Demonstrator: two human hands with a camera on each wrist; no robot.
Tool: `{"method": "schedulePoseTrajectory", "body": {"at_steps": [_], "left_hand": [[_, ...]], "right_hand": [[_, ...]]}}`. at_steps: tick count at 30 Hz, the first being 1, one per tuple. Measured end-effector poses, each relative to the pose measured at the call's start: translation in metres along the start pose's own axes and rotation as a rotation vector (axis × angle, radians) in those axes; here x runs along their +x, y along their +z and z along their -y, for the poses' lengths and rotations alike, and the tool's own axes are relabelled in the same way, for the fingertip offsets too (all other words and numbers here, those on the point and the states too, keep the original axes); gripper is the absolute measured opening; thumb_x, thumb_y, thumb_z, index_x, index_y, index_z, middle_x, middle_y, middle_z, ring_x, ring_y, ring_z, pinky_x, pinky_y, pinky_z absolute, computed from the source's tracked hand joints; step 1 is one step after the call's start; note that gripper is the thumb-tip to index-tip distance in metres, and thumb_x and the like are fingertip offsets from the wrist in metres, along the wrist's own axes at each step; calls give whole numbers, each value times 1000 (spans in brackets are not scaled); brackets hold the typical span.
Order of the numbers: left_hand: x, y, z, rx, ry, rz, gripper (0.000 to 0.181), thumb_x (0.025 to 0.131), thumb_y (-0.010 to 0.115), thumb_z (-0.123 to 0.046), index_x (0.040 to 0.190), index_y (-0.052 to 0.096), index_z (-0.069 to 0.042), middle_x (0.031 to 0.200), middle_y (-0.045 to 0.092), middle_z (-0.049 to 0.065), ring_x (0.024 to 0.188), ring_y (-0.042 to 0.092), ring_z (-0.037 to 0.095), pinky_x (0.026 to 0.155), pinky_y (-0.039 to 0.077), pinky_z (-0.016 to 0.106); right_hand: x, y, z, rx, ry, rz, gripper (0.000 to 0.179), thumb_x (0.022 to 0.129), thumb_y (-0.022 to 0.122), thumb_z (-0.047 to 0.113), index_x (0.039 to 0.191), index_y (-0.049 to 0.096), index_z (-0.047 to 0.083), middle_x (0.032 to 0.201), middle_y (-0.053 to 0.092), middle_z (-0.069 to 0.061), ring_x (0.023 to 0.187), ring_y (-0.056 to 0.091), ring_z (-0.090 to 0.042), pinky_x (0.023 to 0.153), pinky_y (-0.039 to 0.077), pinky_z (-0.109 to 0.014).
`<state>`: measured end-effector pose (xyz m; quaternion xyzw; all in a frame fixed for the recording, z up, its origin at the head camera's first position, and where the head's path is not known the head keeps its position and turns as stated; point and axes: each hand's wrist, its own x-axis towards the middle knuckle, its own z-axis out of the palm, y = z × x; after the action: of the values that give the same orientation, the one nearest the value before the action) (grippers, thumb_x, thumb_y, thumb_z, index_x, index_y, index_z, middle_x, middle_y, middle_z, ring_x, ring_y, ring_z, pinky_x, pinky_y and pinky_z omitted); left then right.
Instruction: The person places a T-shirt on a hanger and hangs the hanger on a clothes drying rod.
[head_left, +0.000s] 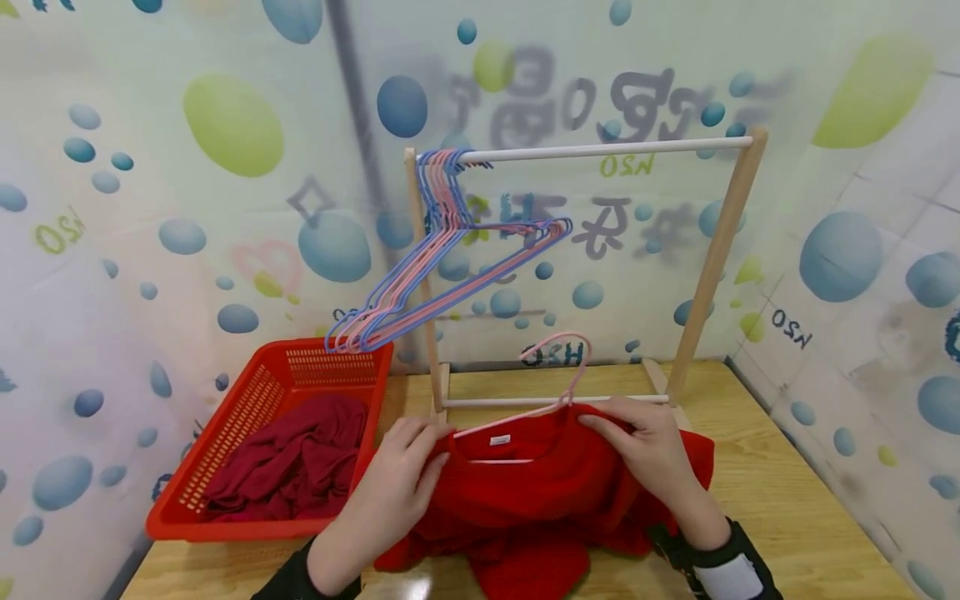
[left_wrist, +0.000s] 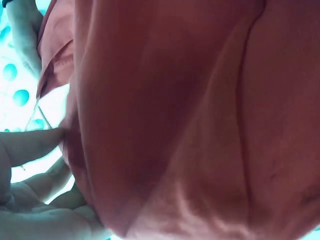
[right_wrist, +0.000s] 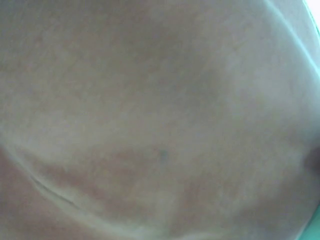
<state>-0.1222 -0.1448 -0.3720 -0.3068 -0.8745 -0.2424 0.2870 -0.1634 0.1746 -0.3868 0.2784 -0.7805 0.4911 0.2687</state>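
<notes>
A red garment (head_left: 517,492) with a white label inside its neck hangs between both hands, its lower part bunched on the table. My left hand (head_left: 401,479) pinches its left shoulder between thumb and fingers. With thumb and fingers, my right hand (head_left: 648,442) pinches the neckline's right side. A pink hanger (head_left: 573,379) sits inside the garment, its hook rising above the neck and its bar crossing the opening. In the left wrist view, the cloth (left_wrist: 165,100) fills most of the picture beside the fingers. Only blurred skin shows close up in the right wrist view.
Behind the garment stands a wooden rack (head_left: 716,258) with a white rail. Several blue and pink hangers (head_left: 442,242) hang at its left end. A red plastic basket (head_left: 168,517) holding dark red cloth (head_left: 300,458) stands on the wooden table (head_left: 795,500) at the left.
</notes>
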Motion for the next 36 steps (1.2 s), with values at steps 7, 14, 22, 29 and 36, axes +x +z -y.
{"method": "schedulePoseTrajectory", "body": {"at_steps": [7,14,22,29,36], "left_hand": [[-4,6,1,-31,-23,-84,20,82,80,4,99,74,-5,92,63,0,88,60,14,75,55,30],[-6,7,2,-70,-110,-78,12,87,77,-2,97,75,-8,90,66,-4,88,60,12,77,51,33],[-7,6,3,-70,-155,-85,12,87,78,-2,96,74,-9,91,68,-4,89,61,12,77,51,34],[-8,2,4,-104,-200,-81,12,87,76,-1,96,74,-9,91,69,-4,88,59,9,76,51,33],[-9,0,5,-112,-195,-83,13,87,76,0,94,73,-11,89,67,-7,86,58,7,75,51,32]], "right_hand": [[1,3,4,-47,-4,23,23,81,78,-8,100,82,3,76,72,3,66,55,-4,56,41,-20],[0,-1,2,-247,-54,85,25,82,78,-3,105,81,7,97,80,-1,89,73,-8,82,51,-9],[-5,-16,-7,-382,-130,82,22,84,75,-5,102,81,6,97,80,-2,89,75,-19,88,48,-7],[-12,-30,-16,-419,-112,72,19,85,76,-4,97,81,10,94,79,0,88,72,-15,82,51,-16],[-22,-43,-27,-356,-103,80,24,84,74,-10,95,78,10,91,75,2,88,65,-6,91,44,-9]]}}
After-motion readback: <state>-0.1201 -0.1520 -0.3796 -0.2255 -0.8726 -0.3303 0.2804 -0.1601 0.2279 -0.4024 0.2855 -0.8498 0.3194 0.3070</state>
